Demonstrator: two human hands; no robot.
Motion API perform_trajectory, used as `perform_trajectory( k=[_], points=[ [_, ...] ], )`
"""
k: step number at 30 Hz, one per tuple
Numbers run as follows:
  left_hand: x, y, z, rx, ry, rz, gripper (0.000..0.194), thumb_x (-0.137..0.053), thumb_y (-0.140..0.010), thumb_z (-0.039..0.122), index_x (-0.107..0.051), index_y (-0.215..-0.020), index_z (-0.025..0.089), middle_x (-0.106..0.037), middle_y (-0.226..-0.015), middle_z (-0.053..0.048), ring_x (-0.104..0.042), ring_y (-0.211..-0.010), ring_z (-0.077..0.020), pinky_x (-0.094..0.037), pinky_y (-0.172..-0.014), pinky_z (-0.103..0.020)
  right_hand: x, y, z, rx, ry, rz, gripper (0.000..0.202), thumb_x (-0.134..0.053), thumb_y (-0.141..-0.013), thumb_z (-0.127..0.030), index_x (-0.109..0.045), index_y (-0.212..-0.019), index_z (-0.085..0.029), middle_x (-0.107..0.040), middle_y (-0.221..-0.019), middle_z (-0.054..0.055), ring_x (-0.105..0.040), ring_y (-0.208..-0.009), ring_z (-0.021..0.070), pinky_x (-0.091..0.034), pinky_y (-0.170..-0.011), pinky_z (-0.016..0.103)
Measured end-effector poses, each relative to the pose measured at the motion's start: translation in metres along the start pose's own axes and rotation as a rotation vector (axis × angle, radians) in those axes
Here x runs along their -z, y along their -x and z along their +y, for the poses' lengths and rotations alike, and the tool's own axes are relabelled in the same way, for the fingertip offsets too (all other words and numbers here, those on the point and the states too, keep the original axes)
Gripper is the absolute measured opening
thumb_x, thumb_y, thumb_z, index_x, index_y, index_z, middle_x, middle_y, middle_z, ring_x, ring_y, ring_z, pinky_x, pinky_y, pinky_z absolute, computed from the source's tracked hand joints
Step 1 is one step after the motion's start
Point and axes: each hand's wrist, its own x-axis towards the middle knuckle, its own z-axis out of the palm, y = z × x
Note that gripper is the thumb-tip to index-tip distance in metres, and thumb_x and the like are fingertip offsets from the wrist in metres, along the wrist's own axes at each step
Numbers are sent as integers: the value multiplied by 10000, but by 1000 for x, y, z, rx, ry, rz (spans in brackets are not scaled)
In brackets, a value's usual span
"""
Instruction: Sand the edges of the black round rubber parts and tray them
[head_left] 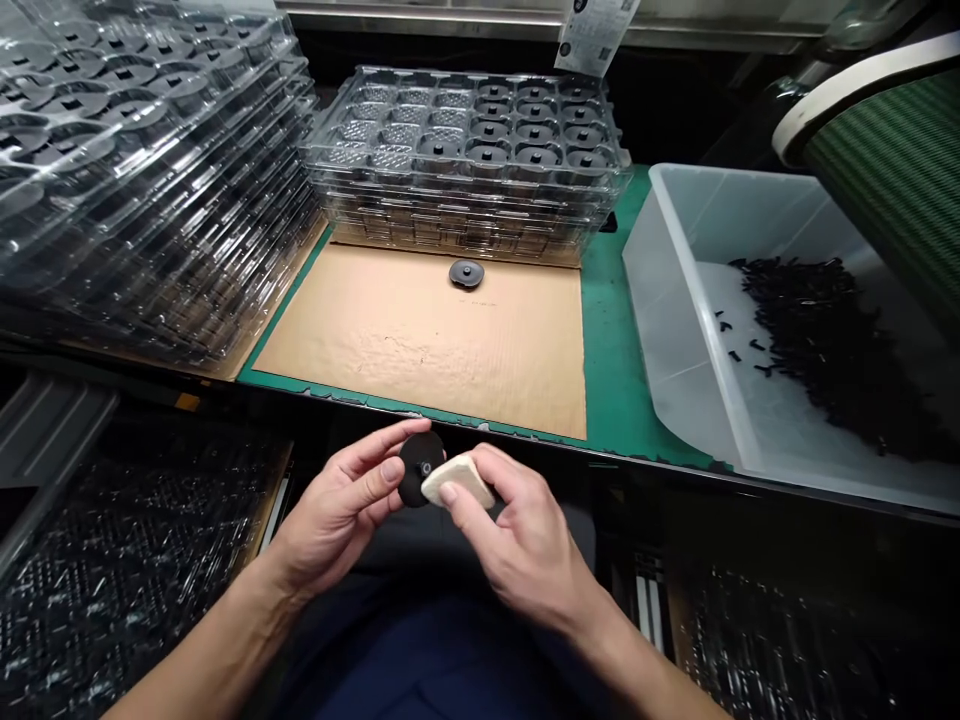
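Between the thumb and fingers of my left hand [349,505] is a round black plastic part [417,462] with a small raised hub at its centre. My right hand [525,530] pinches a cream-coloured folded pad [461,480], whose tip meets or overlaps the right side of the black part. Both hands are in front of the table's near edge, above my lap. Another black disc-shaped part [466,273] lies alone on the cardboard sheet [420,340], hub upward.
Clear plastic trays [465,210], partly filled with black parts, stand behind the cardboard. A taller tray stack [165,200] rises at left. On the right, a translucent bin [686,330] holds many small black pieces [832,340], below a green conveyor belt [892,150].
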Motion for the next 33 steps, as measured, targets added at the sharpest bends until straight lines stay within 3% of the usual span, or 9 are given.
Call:
perform_trajectory(
  k=[3, 8, 12, 14, 16, 20, 26, 29, 33],
  points=[
    [6, -2, -1, 152, -84, -111, 363, -794, -886, 423, -808, -1143, 168, -762, -967, -105, -711, -835, -206, -636, -763, -323, 3, -1, 0, 192, 151, 43, 186, -516, -1064, -188, -680, -976, -176, -594, -924, 43, -530, -846, 202, -417, -780, 339],
    [8, -2, -11, 312, 4, -219, 401, -733, -914, 516, -814, -913, 124, -722, -750, -89, -686, -630, -186, -626, -568, -305, 11, -5, -2, 502, 309, -100, 242, -465, -1099, -194, -707, -1104, -187, -637, -1023, 69, -534, -883, 225, -401, -802, 369],
    [1, -2, -13, 56, 128, -51, 371, -854, -839, 341, -785, -1189, 238, -773, -1083, -82, -730, -978, -209, -622, -885, -316, 3, -1, -2, 143, 159, 93, 212, -522, -1068, -250, -652, -916, -178, -597, -820, 19, -522, -723, 172, -391, -669, 298],
    [0, -3, -11, -64, 114, 28, 468, -901, -782, 265, -769, -1231, 282, -760, -1174, -62, -703, -1094, -206, -574, -969, -279, -1, 2, -1, -86, 15, 34, 253, -539, -1059, -293, -596, -836, -188, -533, -711, -22, -462, -606, 139, -339, -551, 267],
    [2, -3, -9, -90, 67, 62, 499, -919, -756, 253, -770, -1231, 294, -756, -1194, -49, -695, -1099, -197, -563, -962, -250, -3, 2, 0, -119, -13, -18, 252, -550, -1049, -299, -588, -825, -189, -528, -715, -26, -460, -613, 136, -341, -555, 265],
    [8, -2, -8, 96, 1, -50, 396, -857, -835, 346, -790, -1205, 219, -771, -1116, -91, -711, -963, -189, -599, -860, -260, 5, -3, -1, 174, 181, 35, 204, -509, -1068, -209, -670, -948, -171, -593, -890, 39, -524, -819, 190, -409, -769, 319],
    [8, -1, -17, 313, 102, -192, 356, -742, -920, 476, -820, -1015, 142, -749, -826, -98, -699, -682, -189, -629, -605, -306, 18, -9, -3, 535, 350, -169, 280, -430, -1124, -228, -704, -1080, -183, -635, -1007, 73, -527, -875, 228, -407, -793, 367],
    [4, -2, -16, 140, 180, -85, 363, -839, -855, 345, -785, -1193, 221, -771, -1079, -84, -725, -918, -190, -632, -829, -304, 11, -5, 0, 260, 276, 18, 232, -510, -1063, -238, -623, -871, -172, -592, -824, 33, -508, -745, 184, -381, -694, 317],
    [0, -4, -16, -58, 97, -11, 555, -931, -703, 131, -776, -1214, 282, -754, -1164, -41, -681, -1069, -177, -569, -911, -222, -2, -1, -5, -152, -29, -51, 298, -546, -1027, -335, -533, -767, -192, -489, -665, -40, -407, -565, 119, -282, -517, 267]
  ],
)
